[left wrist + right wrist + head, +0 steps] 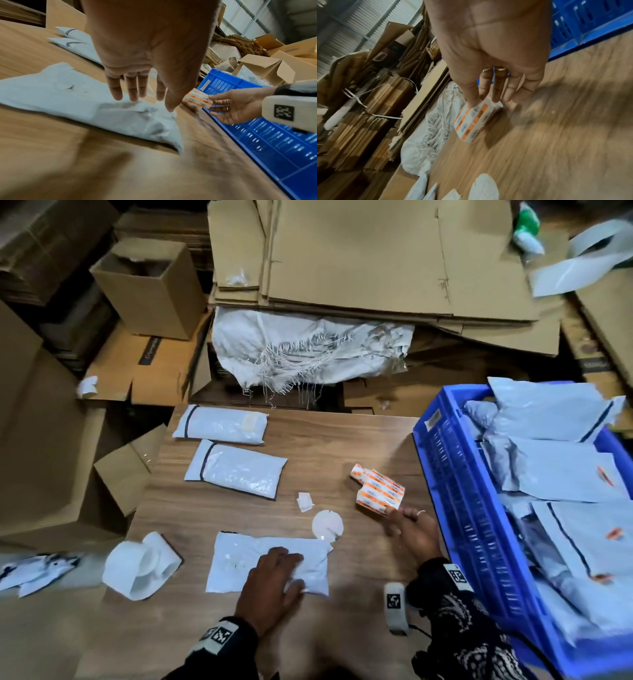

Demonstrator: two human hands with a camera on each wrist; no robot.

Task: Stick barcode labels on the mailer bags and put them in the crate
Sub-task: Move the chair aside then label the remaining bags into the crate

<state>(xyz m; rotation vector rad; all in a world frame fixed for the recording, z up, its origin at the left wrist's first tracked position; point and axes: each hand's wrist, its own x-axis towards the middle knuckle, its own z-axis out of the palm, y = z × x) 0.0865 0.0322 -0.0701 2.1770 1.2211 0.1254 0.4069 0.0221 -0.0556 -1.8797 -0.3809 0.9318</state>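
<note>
Three mailer bags (270, 565) lie on the table (359, 440), one blue crate (455, 491) holds several more, plus one label roll (378, 491).

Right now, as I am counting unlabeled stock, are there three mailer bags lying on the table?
Yes: two mailer bags lie at the far left and a third under the left hand.

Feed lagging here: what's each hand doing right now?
Left hand: open, fingers straight over the mailer bag.
Right hand: pinching the label sheet.
</note>
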